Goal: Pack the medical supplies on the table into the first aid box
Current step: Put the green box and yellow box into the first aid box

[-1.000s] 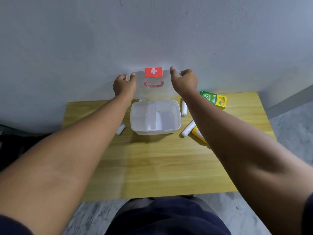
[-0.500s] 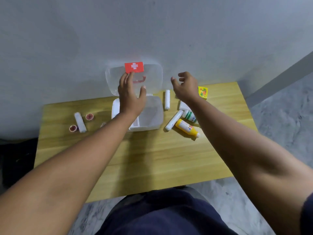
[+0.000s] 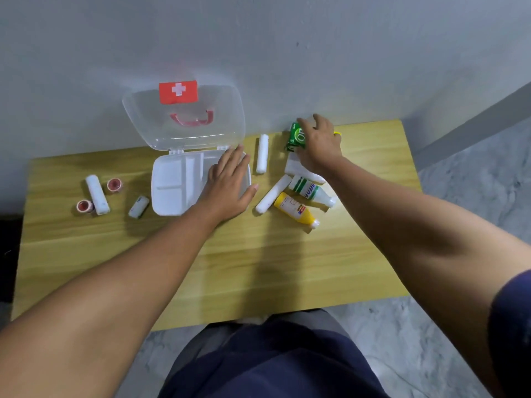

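The white first aid box (image 3: 175,186) sits open on the wooden table (image 3: 258,268), its clear lid (image 3: 184,119) with a red cross label leaning against the wall. My left hand (image 3: 228,188) lies flat, fingers spread, on the box's right side. My right hand (image 3: 319,145) closes around a green carton (image 3: 296,136) near the wall. Right of the box lie two white rolls (image 3: 263,153) (image 3: 273,193), a white-and-green bottle (image 3: 310,191), a yellow bottle (image 3: 296,211) and a white packet (image 3: 296,168). Left of the box lie a white roll (image 3: 97,193), two pink tape rolls (image 3: 115,185) (image 3: 84,206) and a small white roll (image 3: 138,206).
The grey wall rises right behind the table's far edge. The table's right edge (image 3: 411,196) meets a marbled grey floor (image 3: 474,211). My lap in dark clothing (image 3: 273,363) is at the near edge.
Both hands have left the lid, which now rests open against the wall. My left hand dropped onto the box's right side. My right hand reached right and took hold of the green carton.
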